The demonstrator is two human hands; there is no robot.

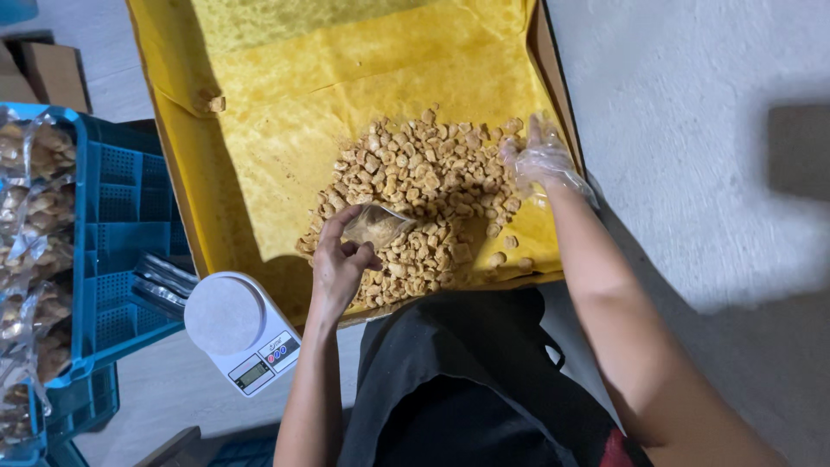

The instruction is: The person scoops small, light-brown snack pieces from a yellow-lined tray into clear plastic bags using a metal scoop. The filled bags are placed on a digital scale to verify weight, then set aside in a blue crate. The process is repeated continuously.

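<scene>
Bag at the heap's lower-left edge
Left hand [339, 259] pinches the clear bag [377, 226] — mouth toward the snacks [424, 186]; gloved right hand [538, 158], fingers spread, rests on the heap's right side, centre frame.

White kitchen scale [240, 331], blue crate [121, 225] of filled bags [35, 233], cardboard box [52, 73]

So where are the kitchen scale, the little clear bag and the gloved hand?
kitchen scale [226, 315]: head view, on its round white platform.
clear bag [377, 227]: head view, middle of the bag.
right hand [538, 160]: head view, gloved palm.
</scene>
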